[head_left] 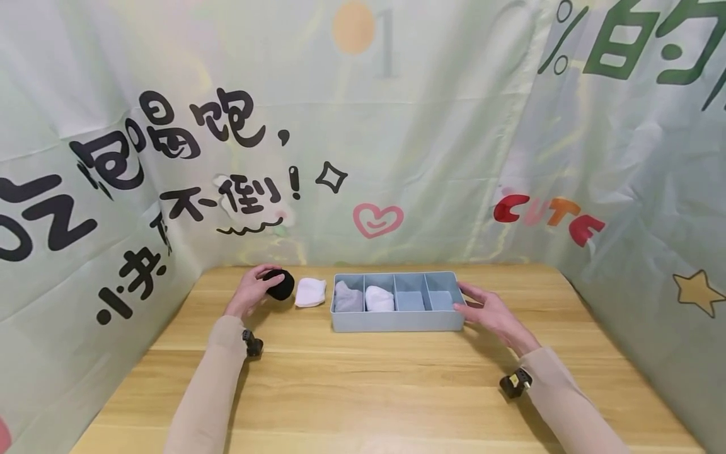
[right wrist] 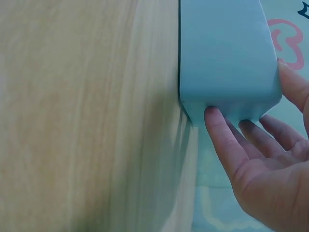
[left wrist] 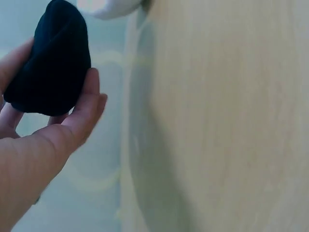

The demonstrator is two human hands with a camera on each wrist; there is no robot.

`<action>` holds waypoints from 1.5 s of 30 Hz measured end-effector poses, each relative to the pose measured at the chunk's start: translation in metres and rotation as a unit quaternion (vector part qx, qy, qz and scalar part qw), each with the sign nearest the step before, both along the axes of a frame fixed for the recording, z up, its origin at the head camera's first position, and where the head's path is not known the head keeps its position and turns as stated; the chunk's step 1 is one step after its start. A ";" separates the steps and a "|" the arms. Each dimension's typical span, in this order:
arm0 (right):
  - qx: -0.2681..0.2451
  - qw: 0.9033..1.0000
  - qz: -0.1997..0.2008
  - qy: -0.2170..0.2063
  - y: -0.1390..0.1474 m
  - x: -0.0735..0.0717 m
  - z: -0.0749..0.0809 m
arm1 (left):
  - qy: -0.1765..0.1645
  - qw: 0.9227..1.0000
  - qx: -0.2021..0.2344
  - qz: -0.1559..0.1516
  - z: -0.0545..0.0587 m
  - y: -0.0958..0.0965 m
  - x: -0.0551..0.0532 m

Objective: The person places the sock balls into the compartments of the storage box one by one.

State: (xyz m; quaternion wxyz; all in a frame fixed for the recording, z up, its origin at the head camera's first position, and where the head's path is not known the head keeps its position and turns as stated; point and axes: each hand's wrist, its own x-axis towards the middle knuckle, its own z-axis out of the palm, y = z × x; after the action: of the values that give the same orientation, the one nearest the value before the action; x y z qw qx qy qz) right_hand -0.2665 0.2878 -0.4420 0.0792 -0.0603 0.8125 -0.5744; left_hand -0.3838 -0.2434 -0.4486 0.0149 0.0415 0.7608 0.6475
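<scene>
My left hand [head_left: 253, 291] holds a rolled black sock [head_left: 280, 285] at the back left, thumb and fingers around it. In the left wrist view this black sock [left wrist: 55, 63] is raised off the wood, pinched by the fingertips. Just to its right, a folded white sock [head_left: 310, 293] lies on the table. A blue-grey organizer box [head_left: 397, 322] with several compartments stands beside that. Its leftmost compartment holds a grey sock [head_left: 348, 297], the one beside it a white sock [head_left: 379, 299]. At the box's right end my right hand [head_left: 493, 313] grips the wall, fingertips on the outer face.
The wooden table [head_left: 374, 384] extends in front of the box. A printed cloth curtain [head_left: 442, 157] hangs close behind the box and along both sides. Small black cameras [head_left: 516, 383] are strapped at the wrists.
</scene>
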 end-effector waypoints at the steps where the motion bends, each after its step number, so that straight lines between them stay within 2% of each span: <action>1: -0.002 1.000 -0.001 0.000 0.000 0.000 0.000 | 0.004 1.000 0.007 0.000 0.002 0.001 0.001; 4: -0.008 1.000 -0.001 0.001 0.000 -0.001 -0.001 | 0.011 1.000 0.013 -0.006 0.006 0.005 0.002; 10: -0.004 1.000 0.000 0.001 0.000 -0.001 -0.001 | 0.002 1.000 0.010 -0.017 0.016 0.015 0.005; 15: 0.004 1.000 -0.005 -0.004 -0.002 -0.001 0.001 | 0.000 0.999 -0.043 -0.028 0.026 0.025 0.010; 18: 0.004 1.000 -0.005 -0.005 -0.002 -0.001 0.001 | 0.011 0.998 -0.055 -0.033 0.029 0.030 0.012; 24: 0.002 1.000 -0.006 -0.005 -0.001 -0.001 0.001 | 0.053 0.998 -0.011 -0.044 0.032 0.047 0.012; 29: 0.005 1.000 -0.009 -0.003 -0.001 -0.001 0.000 | 0.060 0.995 0.028 -0.072 0.032 0.063 0.012; 35: 0.001 1.000 -0.010 -0.003 -0.002 -0.001 0.000 | 0.061 0.992 0.023 -0.110 0.034 0.079 0.013; 37: 0.001 1.000 -0.010 -0.003 -0.002 -0.001 0.000 | 0.059 0.991 0.018 -0.119 0.037 0.085 0.016; 45: 0.003 1.000 -0.006 0.001 -0.002 0.000 0.001 | 0.077 0.988 -0.010 -0.132 0.036 0.107 0.018</action>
State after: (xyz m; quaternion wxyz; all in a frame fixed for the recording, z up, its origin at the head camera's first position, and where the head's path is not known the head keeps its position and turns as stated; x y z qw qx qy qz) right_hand -0.2670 0.2859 -0.4414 0.0752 -0.0563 0.8144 -0.5726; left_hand -0.3658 -0.1367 -0.4121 0.0418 0.1911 0.7542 0.6268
